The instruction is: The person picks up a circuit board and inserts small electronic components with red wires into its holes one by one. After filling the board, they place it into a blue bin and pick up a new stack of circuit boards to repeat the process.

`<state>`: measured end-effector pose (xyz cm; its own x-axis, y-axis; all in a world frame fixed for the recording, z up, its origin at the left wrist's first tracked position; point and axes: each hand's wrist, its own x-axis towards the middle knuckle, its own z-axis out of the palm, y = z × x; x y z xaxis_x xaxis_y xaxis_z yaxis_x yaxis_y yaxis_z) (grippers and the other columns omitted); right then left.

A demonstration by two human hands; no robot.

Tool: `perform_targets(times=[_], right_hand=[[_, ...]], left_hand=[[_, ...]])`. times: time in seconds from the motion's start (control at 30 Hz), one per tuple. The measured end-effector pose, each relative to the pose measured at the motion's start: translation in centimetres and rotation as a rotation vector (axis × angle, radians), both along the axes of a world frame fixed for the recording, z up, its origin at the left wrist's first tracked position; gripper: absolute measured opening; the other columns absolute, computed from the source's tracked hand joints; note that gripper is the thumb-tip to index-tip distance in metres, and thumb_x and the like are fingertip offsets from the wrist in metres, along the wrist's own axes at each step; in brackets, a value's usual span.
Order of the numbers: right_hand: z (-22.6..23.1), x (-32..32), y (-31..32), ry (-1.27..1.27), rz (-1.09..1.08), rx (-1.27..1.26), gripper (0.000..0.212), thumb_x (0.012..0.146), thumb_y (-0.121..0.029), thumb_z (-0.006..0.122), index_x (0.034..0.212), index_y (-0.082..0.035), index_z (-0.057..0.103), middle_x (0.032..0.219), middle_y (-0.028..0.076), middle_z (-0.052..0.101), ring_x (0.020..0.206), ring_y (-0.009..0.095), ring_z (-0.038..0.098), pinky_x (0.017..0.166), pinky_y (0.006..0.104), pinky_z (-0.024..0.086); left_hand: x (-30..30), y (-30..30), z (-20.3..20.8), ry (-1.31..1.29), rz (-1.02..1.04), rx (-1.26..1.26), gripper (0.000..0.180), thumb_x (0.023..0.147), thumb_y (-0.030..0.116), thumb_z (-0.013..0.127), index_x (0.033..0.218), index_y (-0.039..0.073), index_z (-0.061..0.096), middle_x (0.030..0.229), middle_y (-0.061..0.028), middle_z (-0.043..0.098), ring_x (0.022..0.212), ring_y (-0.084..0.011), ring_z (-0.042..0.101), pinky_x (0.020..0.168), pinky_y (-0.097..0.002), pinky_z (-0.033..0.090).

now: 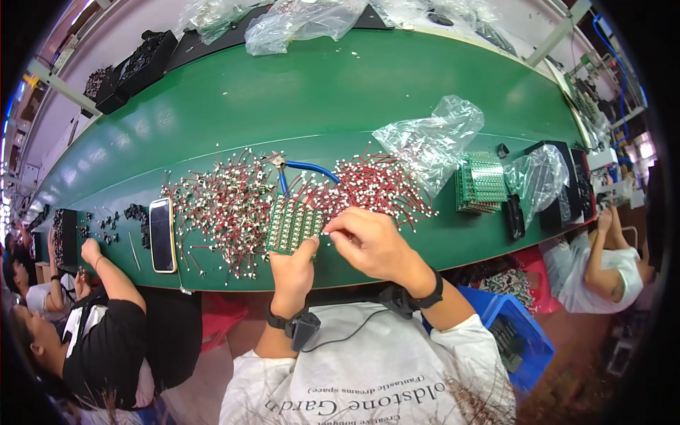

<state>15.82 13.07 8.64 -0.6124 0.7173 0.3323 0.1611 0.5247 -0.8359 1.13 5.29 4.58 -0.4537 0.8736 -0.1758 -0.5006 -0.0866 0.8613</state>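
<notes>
My left hand [293, 273] grips a green circuit board panel [292, 228] by its near edge, with the thumb on top. Rows of small pale parts cover the panel. Just right of it my right hand [372, 244] is closed in a pinch, close to the board's right edge. A tiny white piece shows by its fingertips, too small to name. Behind the board lie two heaps of short red wires with white connectors, a left heap [230, 205] and a right heap [382, 185]. Cutting pliers with blue handles [312, 168] rest between the heaps.
A phone [163, 235] lies left of the wires. To the right are stacked green boards [483, 183], clear plastic bags [435, 142] and a black tray [559, 184]. A blue crate [520, 340] stands below the table's edge. One person [106, 319] works at left, another [598, 265] at right.
</notes>
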Motion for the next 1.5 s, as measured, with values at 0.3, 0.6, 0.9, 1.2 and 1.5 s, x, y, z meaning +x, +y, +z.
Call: perform_targets(times=[0.3,0.6,0.9,1.2,1.5], right_hand=[[-2.3,-2.0,0.0,-0.049,-0.141,0.188,0.009,0.081,0.000,0.066,0.086,0.001,0.059,0.076,0.016,0.058,0.067,0.035,0.061,0.058,0.0422,0.049],[-2.9,-2.2,-0.2,-0.210,-0.091,0.352,0.008,0.081,-0.003,0.064,0.085,0.001,0.058,0.078,0.014,0.059,0.072,0.032,0.062,0.063,0.0402,0.053],[-2.9,-2.4,-0.8,-0.163,-0.155,0.453,0.009,0.080,0.003,0.063,0.088,0.002,0.059,0.082,0.014,0.060,0.075,0.031,0.062,0.067,0.0387,0.053],[-4.0,-3.2,2.0,-0.007,-0.142,0.270,0.012,0.081,-0.002,0.068,0.092,0.000,0.064,0.081,0.015,0.061,0.068,0.029,0.063,0.062,0.0379,0.053],[-7.7,-2.5,8.5,-0.270,-0.351,0.308,0.012,0.080,-0.010,0.073,0.086,-0.002,0.066,0.083,0.011,0.061,0.070,0.025,0.062,0.065,0.0365,0.051]], left_hand=[[1.4,-0.4,0.7,0.132,-0.036,-0.002,0.046,0.080,-0.017,0.055,0.123,-0.002,0.056,0.111,-0.0062,0.064,0.099,-0.0133,0.064,0.083,-0.0265,0.050],[0.9,-1.3,-0.7,0.293,-0.097,-0.029,0.033,0.087,-0.008,0.059,0.119,-0.003,0.060,0.104,-0.0022,0.065,0.090,-0.0064,0.060,0.078,-0.0221,0.049],[1.0,-1.8,-0.7,0.240,-0.080,-0.027,0.037,0.087,-0.007,0.058,0.124,-0.004,0.056,0.100,-0.0016,0.062,0.085,-0.0057,0.057,0.074,-0.0218,0.047],[-0.1,-1.4,-1.4,0.100,0.030,-0.038,0.038,0.081,-0.008,0.059,0.119,-0.003,0.059,0.103,-0.0027,0.065,0.087,-0.0085,0.060,0.075,-0.0237,0.048],[-2.2,-1.2,-0.4,-0.053,0.211,0.044,0.050,0.076,-0.017,0.054,0.125,-0.005,0.053,0.110,-0.0090,0.063,0.094,-0.0160,0.063,0.080,-0.0294,0.051]])
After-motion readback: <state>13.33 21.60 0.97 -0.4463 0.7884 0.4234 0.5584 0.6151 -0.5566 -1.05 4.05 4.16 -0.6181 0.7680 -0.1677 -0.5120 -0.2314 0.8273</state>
